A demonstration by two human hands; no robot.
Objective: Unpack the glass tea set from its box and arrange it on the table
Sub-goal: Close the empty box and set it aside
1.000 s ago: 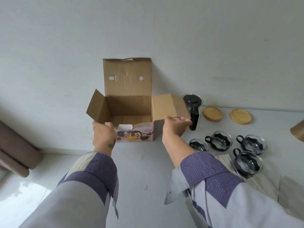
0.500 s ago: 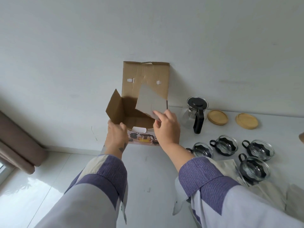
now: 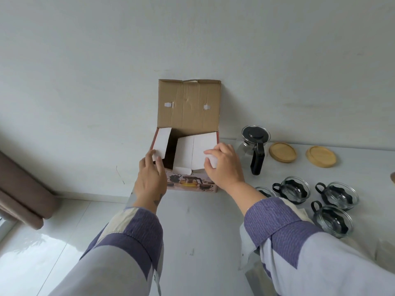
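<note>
The cardboard tea set box (image 3: 189, 105) stands against the wall at the table's left end, its back lid upright. My left hand (image 3: 150, 178) presses the left side flap (image 3: 162, 143) inward. My right hand (image 3: 223, 165) holds the right side flap (image 3: 196, 150) folded down over the opening. To the right stand a glass teapot (image 3: 254, 146) with a black lid and handle, two round wooden coasters (image 3: 282, 152) (image 3: 320, 156), and several glass cups (image 3: 296, 190) with black holders. The inside of the box is mostly hidden.
The white table (image 3: 198, 221) ends at its left edge just beside the box, with shiny floor tiles (image 3: 42, 242) below. A brown curtain (image 3: 19, 189) hangs at far left. Pale wrapping paper (image 3: 380, 248) lies at the lower right near the cups.
Both side flaps stood open a second ago. My right hand has swung the right flap over the opening, and my left hand has folded the left flap inward.
</note>
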